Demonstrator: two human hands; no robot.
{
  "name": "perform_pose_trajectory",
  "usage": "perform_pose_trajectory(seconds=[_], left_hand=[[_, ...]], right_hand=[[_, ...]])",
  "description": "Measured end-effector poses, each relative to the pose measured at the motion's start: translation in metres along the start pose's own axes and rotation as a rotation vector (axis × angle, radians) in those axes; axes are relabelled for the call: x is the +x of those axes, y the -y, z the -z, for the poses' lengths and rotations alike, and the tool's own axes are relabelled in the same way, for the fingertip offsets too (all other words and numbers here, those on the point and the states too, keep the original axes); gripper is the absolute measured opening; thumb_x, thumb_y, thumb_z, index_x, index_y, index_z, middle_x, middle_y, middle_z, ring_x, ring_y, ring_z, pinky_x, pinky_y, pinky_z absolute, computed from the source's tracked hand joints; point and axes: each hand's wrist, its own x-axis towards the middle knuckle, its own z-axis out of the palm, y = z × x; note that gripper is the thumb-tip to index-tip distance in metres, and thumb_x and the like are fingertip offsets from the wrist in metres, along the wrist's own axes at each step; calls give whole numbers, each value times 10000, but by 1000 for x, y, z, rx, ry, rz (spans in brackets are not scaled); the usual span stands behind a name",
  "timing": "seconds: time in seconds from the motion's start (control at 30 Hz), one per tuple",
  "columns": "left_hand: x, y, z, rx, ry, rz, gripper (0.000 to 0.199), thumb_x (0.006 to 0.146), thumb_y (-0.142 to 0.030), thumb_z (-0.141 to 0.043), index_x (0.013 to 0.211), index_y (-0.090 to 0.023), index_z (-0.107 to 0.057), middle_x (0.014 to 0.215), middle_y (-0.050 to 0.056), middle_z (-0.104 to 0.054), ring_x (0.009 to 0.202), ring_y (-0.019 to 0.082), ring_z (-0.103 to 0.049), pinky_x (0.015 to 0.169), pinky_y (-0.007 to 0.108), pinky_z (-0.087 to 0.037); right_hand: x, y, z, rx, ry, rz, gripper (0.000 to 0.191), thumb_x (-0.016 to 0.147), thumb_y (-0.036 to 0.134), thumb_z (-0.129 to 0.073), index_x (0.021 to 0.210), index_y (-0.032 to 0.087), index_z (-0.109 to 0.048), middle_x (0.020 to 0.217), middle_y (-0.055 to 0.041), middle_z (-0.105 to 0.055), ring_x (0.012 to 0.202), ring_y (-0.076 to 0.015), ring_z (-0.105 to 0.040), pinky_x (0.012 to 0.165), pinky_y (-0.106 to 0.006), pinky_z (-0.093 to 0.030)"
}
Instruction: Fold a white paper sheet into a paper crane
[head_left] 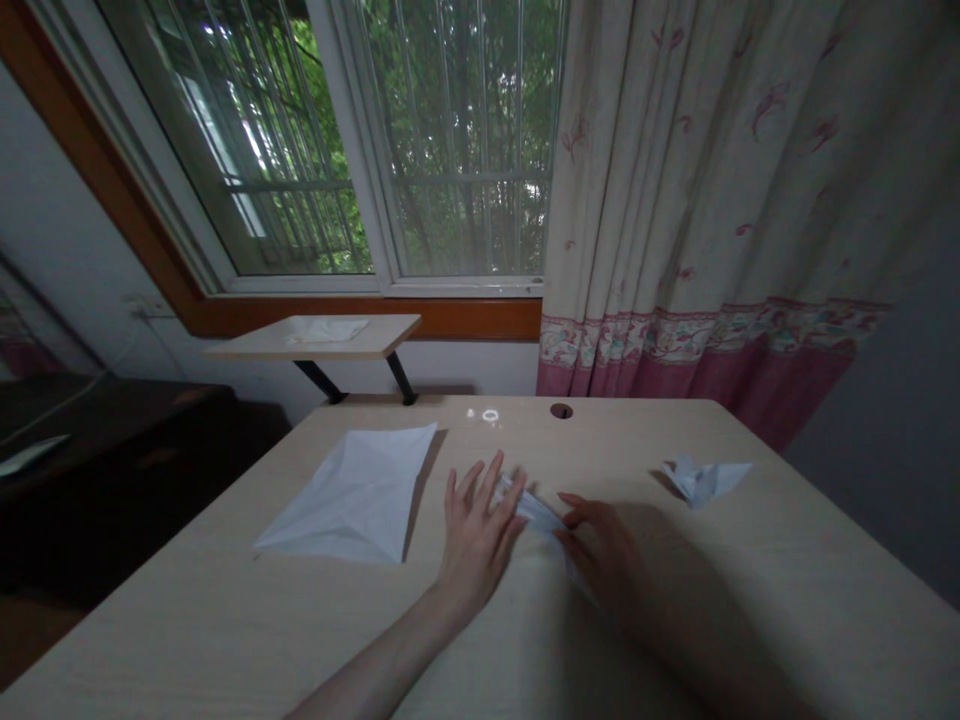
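A narrow piece of folded white paper (538, 512) lies on the desk between my two hands. My left hand (480, 530) rests on its left end with the fingers stretched out and spread, covering part of it. At the other end, my right hand (600, 545) has its thumb and fingers closed on the paper's edge. A paler flap of the paper runs under the right hand, where its shape is hidden. To the left is a creased white paper sheet (356, 495). On the right sits a folded paper crane (705, 480), its wings spread.
The wooden desk (360, 640) has a raised shelf (322, 345) at the back left, with white paper (330, 328) on it. A round cable hole (561, 411) is near the back edge. Behind stand a barred window (457, 140) and a curtain (675, 200).
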Motion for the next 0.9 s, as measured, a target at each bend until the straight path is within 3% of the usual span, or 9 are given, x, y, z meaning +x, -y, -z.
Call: perform_pose_trajectory(seconds=[0.17,0.33,0.53,0.7,0.9], left_hand=[[1,-2,7,-39,-118,-39,318,928,-195,-537,1191,-345,-635,1453,61,-425,1276,291,-380,1097,553,-228],[-1,0,8,-111,-162,-21,230,924,-221,-537,944,-339,-733,1258,42,-582,1128,263,-467,993,482,-343],[-4,3,4,-153,-83,-14,240,933,-245,-525,877,-317,-748,1007,52,-657,898,214,-540,814,387,-392],[-2,3,-1,-204,5,25,185,895,-233,-586,808,-264,-747,1006,59,-652,873,208,-554,760,344,-427],[-1,6,-5,-233,122,124,249,774,-48,-619,753,-263,-744,1058,29,-659,901,207,-586,793,352,-475]], right_hand=[[-3,-11,7,-231,-39,302,227,939,179,-446,1130,206,-565,937,-60,-693,850,-209,-645,803,-384,-525],[-4,-17,9,-258,67,377,270,934,112,-397,1086,202,-600,961,-58,-693,904,-191,-639,881,-403,-507],[4,-3,12,-246,116,347,284,921,99,-383,942,219,-639,923,-50,-690,920,-185,-633,883,-382,-518],[4,3,10,-214,142,312,250,879,76,-410,902,198,-627,923,-72,-689,975,-212,-625,937,-419,-492],[2,9,14,-144,460,130,191,851,129,-519,981,193,-643,977,-67,-681,914,-219,-640,869,-382,-509]])
